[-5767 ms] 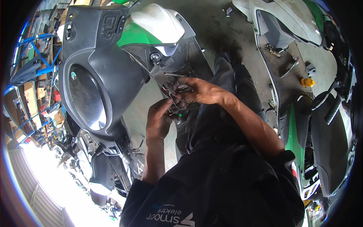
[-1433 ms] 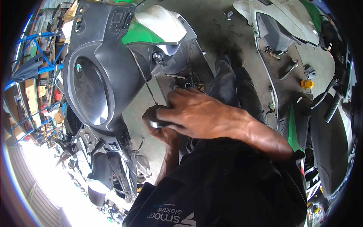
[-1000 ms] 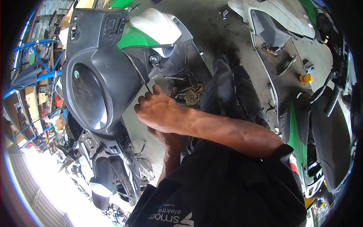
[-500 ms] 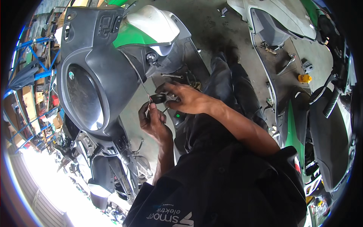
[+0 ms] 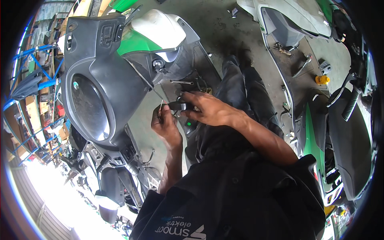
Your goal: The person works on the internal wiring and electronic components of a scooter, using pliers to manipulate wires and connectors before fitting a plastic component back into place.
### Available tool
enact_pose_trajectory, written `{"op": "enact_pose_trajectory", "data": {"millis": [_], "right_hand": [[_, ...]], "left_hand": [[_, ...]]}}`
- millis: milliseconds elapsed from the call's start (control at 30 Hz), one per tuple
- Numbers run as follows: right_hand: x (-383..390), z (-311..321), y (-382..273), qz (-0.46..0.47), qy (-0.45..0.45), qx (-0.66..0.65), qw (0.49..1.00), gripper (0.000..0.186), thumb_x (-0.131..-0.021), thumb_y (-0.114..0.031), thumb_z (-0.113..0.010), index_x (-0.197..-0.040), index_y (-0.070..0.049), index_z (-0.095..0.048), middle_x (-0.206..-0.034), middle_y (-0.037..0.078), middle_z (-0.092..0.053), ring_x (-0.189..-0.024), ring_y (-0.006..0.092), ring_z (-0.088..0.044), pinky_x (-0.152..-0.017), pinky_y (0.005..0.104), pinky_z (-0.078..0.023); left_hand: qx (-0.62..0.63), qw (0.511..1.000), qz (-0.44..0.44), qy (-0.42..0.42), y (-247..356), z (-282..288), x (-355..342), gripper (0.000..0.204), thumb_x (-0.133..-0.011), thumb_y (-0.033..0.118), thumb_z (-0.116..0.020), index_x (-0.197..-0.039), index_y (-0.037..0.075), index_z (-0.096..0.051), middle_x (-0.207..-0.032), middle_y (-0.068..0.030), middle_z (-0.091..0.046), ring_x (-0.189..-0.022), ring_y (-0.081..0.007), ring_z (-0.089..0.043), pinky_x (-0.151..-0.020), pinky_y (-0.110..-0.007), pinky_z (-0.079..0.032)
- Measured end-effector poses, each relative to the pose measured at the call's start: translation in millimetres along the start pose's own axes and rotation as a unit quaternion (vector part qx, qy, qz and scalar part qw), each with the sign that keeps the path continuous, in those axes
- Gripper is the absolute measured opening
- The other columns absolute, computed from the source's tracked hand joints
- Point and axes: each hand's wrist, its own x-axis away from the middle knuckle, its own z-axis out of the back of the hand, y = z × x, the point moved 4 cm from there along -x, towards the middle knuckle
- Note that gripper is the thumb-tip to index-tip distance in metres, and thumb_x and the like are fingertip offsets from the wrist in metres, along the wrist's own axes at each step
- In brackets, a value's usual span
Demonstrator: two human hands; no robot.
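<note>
1. Left hand (image 5: 166, 130): raised above the floor (image 5: 140, 116); thumb and fingers pinched on the lower end of a cable.
2. Cable (image 5: 139, 73): thin, grey; slanting down past the near scooter's dark front panel (image 5: 126, 82) to the left hand; reddish strands at the thumb.
3. Right hand (image 5: 214, 110): thumb and fingers curled around a black roll.
4. Black roll (image 5: 179, 106): tape-like, glossy in part; between both hands, partly covered by the right fingers; just beside the left fingertips, contact impossible to tell.
5. Metal spanner (image 5: 182, 82): lying beyond the right hand, near the white-and-green panel (image 5: 154, 34) of the near scooter.
6. Second scooter (image 5: 316, 22): at the right, well apart from the hands; bent metal lever (image 5: 303, 66) on its footboard.
7. Yellow bottle (image 5: 322, 80): at the far right, below a small grey box (image 5: 325, 67).
8. Blue shelving (image 5: 46, 83): at the far left, loaded with cartons.
</note>
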Motion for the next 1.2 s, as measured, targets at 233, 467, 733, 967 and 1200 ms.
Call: {"op": "enact_pose_trajectory", "data": {"millis": [233, 467, 733, 967, 1200], "right_hand": [[29, 16, -21, 0.024, 0.033, 0.043, 0.998, 0.042, -0.094, -0.023, -0.066, -0.127, -0.004, -0.052, -0.118, 0.023, -0.060, -0.113, 0.0450, -0.060, -0.098, 0.0507, -0.048], [13, 13, -83, 0.110, -0.022, 0.201, 0.973, 0.036, -0.089, -0.027, -0.069, -0.121, -0.011, -0.061, -0.105, 0.017, -0.061, -0.107, 0.0362, -0.064, -0.096, 0.0534, -0.047], [-20, -48, -84, 0.167, 0.086, 0.292, 0.938, 0.019, -0.082, -0.021, -0.067, -0.098, -0.011, -0.069, -0.094, 0.009, -0.059, -0.096, 0.0257, -0.063, -0.090, 0.0459, -0.048], [-33, -53, -62, 0.114, 0.012, 0.243, 0.963, 0.020, -0.087, -0.019, -0.065, -0.105, -0.010, -0.069, -0.103, 0.011, -0.066, -0.099, 0.0294, -0.068, -0.090, 0.0466, -0.052], [-38, -38, -51, 0.070, -0.109, 0.178, 0.975, 0.028, -0.093, -0.021, -0.063, -0.117, -0.008, -0.068, -0.108, 0.014, -0.068, -0.101, 0.0327, -0.069, -0.091, 0.0433, -0.055]], "left_hand": [[0.118, 0.991, 0.047, -0.029, -8, 0, 9, 0.021, -0.100, 0.021, -0.061, -0.102, 0.000, -0.062, -0.076, 0.0001, -0.053, -0.062, -0.0063, -0.044, -0.054, -0.026, -0.034], [0.136, 0.990, -0.026, 0.023, -20, 9, 40, 0.030, -0.097, 0.025, -0.060, -0.110, -0.003, -0.059, -0.101, -0.0092, -0.063, -0.091, -0.0179, -0.061, -0.079, -0.034, -0.050], [0.089, 0.995, -0.039, 0.029, -41, 21, 47, 0.032, -0.098, 0.024, -0.060, -0.115, -0.003, -0.057, -0.105, -0.0118, -0.064, -0.093, -0.0215, -0.062, -0.080, -0.036, -0.051], [0.101, 0.994, -0.003, 0.042, -42, 23, 40, 0.034, -0.098, 0.023, -0.060, -0.119, -0.004, -0.056, -0.106, -0.0142, -0.064, -0.094, -0.0252, -0.064, -0.081, -0.038, -0.051], [-0.412, 0.849, -0.331, 0.021, -36, 31, 35, 0.040, -0.098, 0.017, -0.060, -0.129, -0.005, -0.050, -0.108, -0.0241, -0.064, -0.091, -0.0413, -0.063, -0.080, -0.046, -0.051]]}}
